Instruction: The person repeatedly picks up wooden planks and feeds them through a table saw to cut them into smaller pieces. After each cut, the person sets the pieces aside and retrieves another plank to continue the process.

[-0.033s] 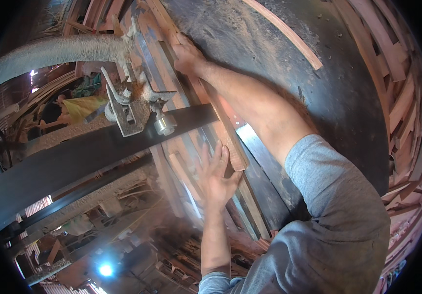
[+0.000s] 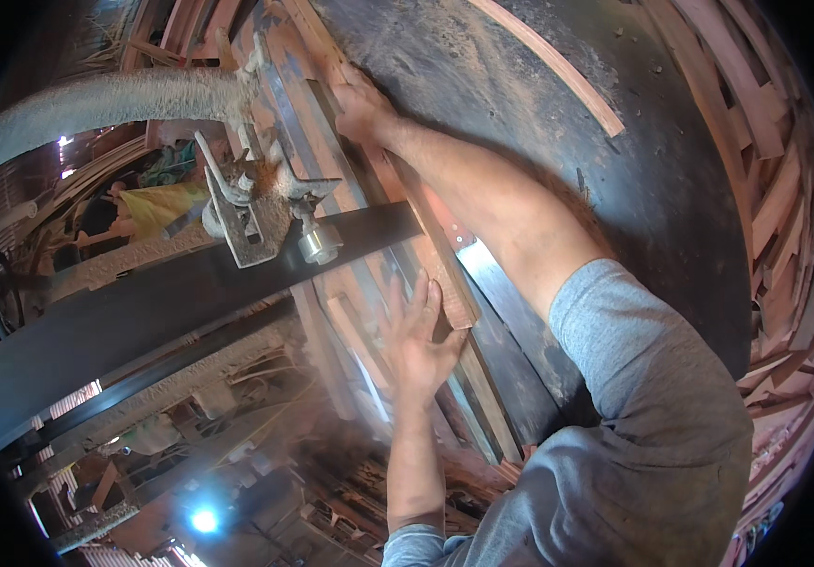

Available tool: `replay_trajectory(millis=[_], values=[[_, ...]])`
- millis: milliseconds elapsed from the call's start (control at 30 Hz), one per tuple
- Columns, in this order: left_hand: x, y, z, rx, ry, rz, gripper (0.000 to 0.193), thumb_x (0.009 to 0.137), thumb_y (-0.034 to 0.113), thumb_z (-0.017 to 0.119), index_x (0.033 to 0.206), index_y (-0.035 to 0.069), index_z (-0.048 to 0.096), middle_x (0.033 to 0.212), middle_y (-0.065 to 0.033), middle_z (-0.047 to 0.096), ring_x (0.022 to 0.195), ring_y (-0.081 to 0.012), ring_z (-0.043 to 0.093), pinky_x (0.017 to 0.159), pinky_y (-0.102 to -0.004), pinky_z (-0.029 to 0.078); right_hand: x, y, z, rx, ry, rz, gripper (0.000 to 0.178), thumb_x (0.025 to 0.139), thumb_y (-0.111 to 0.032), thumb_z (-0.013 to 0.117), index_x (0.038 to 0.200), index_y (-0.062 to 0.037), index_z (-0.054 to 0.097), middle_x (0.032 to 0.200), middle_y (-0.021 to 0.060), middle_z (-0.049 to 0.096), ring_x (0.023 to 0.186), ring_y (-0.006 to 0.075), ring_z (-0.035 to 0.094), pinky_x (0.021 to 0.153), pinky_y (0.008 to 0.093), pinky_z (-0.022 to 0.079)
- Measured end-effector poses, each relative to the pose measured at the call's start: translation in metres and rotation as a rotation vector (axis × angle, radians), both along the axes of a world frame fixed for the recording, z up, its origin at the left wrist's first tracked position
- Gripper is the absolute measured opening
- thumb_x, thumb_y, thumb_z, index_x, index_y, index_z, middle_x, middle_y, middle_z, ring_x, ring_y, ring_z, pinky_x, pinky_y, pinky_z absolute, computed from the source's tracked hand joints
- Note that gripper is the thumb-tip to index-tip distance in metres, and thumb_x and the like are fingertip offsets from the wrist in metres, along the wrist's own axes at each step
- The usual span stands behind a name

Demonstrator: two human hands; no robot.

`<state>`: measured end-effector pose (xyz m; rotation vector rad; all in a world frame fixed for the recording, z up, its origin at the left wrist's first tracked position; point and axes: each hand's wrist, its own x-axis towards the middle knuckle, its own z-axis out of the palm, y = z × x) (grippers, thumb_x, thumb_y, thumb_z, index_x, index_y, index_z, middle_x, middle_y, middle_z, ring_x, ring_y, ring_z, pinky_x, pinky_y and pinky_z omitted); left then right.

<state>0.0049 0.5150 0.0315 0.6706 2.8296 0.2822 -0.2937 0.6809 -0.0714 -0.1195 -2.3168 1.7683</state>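
Note:
A reddish wooden strip [image 2: 449, 277] lies lengthwise on the work surface, its near end close to the middle of the view. My left hand [image 2: 416, 340] is open at that end, fingers spread along its left side and thumb at the end corner. Farther up, my right hand [image 2: 362, 109] is closed over the wood, its fingers partly hidden. Between my hands, a wide dark saw blade [image 2: 152, 302] comes in from the left and reaches the wood. A dusty metal guide with a shiny roller [image 2: 320, 244] sits by the blade.
A dark, dusty table [image 2: 653, 217] spreads to the right, bearing a loose thin wooden strip [image 2: 558, 66]. Stacked boards [image 2: 780, 198] line the far right. A sawdust-covered pipe-like arm [image 2: 114, 104] crosses the upper left. A bright lamp [image 2: 204, 521] glows at the lower left.

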Motion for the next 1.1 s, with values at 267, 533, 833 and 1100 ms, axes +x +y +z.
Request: replay_trajectory(millis=[267, 533, 833, 1100], values=[[-0.028, -0.002, -0.009, 0.03, -0.035, 0.002, 0.086, 0.069, 0.021, 0.093, 0.147, 0.008, 0.057, 0.159, -0.0134, 0.047, 0.156, -0.0366, 0.026, 0.127, -0.0595, 0.012, -0.02, 0.009, 0.017, -0.021, -0.088, 0.009, 0.045, 0.084, -0.01, 0.062, 0.126, 0.0039, 0.06, 0.166, 0.0281, 0.023, 0.153, 0.041, 0.027, 0.123, 0.0403, 0.032], [-0.044, 0.002, -0.005, 0.021, 0.0, -0.017, 0.08, 0.073, 0.024, 0.091, 0.145, 0.008, 0.06, 0.16, -0.0105, 0.047, 0.156, -0.0335, 0.027, 0.128, -0.058, 0.013, 0.009, 0.0, 0.003, 0.09, -0.007, -0.038, 0.054, 0.086, -0.013, 0.059, 0.137, 0.005, 0.053, 0.163, 0.0315, 0.026, 0.151, 0.0445, 0.029, 0.124, 0.043, 0.029], [-0.055, -0.004, -0.006, 0.014, -0.008, -0.074, 0.079, 0.073, 0.02, 0.089, 0.145, 0.009, 0.059, 0.158, -0.0112, 0.048, 0.153, -0.0331, 0.03, 0.126, -0.0581, 0.016, 0.048, -0.013, -0.005, 0.029, 0.003, -0.046, 0.025, 0.083, -0.008, 0.061, 0.106, 0.0042, 0.059, 0.164, 0.0367, 0.02, 0.154, 0.0472, 0.022, 0.124, 0.0441, 0.027], [-0.085, 0.002, -0.01, 0.075, 0.135, -0.161, 0.067, 0.07, 0.02, 0.087, 0.134, 0.008, 0.068, 0.138, -0.013, 0.065, 0.14, -0.0299, 0.048, 0.121, -0.0528, 0.024, 0.011, -0.012, -0.018, 0.037, 0.215, -0.167, 0.031, 0.081, -0.005, 0.053, 0.107, 0.0052, 0.064, 0.151, 0.0367, 0.039, 0.142, 0.0496, 0.037, 0.119, 0.046, 0.034]])
